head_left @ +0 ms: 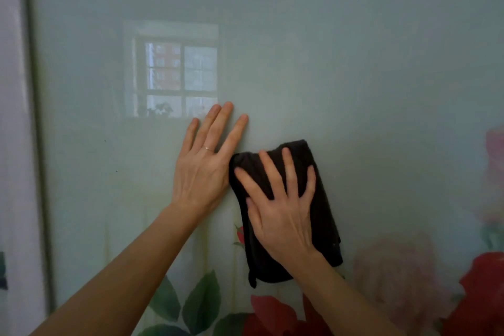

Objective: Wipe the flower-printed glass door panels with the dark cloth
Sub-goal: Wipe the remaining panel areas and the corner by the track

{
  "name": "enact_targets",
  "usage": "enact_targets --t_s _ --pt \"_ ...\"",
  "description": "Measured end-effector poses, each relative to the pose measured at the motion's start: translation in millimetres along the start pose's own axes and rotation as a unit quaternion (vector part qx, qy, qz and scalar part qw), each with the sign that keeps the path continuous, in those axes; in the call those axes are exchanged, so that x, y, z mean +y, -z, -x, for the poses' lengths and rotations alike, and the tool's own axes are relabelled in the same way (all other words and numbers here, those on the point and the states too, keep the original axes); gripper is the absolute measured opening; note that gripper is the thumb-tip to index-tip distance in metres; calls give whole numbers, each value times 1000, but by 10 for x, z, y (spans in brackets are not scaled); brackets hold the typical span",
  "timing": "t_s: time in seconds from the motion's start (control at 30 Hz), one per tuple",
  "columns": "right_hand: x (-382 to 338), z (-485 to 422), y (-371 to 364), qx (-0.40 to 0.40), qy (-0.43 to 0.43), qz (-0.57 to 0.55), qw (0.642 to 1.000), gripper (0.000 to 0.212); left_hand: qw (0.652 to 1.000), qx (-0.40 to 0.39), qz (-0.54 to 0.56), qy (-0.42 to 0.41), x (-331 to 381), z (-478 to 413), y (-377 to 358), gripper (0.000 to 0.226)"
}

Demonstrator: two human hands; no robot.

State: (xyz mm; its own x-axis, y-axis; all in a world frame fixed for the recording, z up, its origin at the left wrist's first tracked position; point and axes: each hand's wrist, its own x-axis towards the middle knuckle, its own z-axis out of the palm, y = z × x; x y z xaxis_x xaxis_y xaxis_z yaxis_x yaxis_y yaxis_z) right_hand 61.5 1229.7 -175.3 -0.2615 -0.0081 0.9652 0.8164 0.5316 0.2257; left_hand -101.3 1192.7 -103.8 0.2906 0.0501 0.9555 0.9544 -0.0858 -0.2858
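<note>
A pale green glass door panel (354,63) fills the view, with red flowers and green leaves printed along its bottom. My right hand (281,204) presses the dark cloth (324,199) flat against the glass with spread, straight fingers. The cloth hangs in a folded strip below my palm. My left hand (204,163) lies flat on the bare glass just left of the cloth, fingers straight and pointing up, a ring on one finger.
The panel's dark metal frame (38,144) runs vertically at the left, with a whitish wall strip (13,144) beyond it. A window reflection (174,71) shows on the glass above my left hand. A pink flower print (493,177) is at the right edge.
</note>
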Motion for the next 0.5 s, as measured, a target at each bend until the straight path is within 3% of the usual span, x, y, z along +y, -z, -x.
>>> enact_targets --t_s 0.07,0.17,0.27,0.37,0.5 --pt "55 -77 27 11 -30 -5 999 58 1000 3 0 3 28 0 -2 50" --pt "63 -306 5 53 -149 16 987 55 999 19 -13 28 65 3 -8 69" --pt "-92 -377 -53 59 -195 30 978 56 998 15 -26 47 28 31 -9 65" --pt "-219 -165 -91 42 -122 26 991 59 999 15 -31 41 -21 11 -3 50" --pt "-123 36 -72 4 -1 14 1000 60 994 49 -49 79 -157 -253 15 47"
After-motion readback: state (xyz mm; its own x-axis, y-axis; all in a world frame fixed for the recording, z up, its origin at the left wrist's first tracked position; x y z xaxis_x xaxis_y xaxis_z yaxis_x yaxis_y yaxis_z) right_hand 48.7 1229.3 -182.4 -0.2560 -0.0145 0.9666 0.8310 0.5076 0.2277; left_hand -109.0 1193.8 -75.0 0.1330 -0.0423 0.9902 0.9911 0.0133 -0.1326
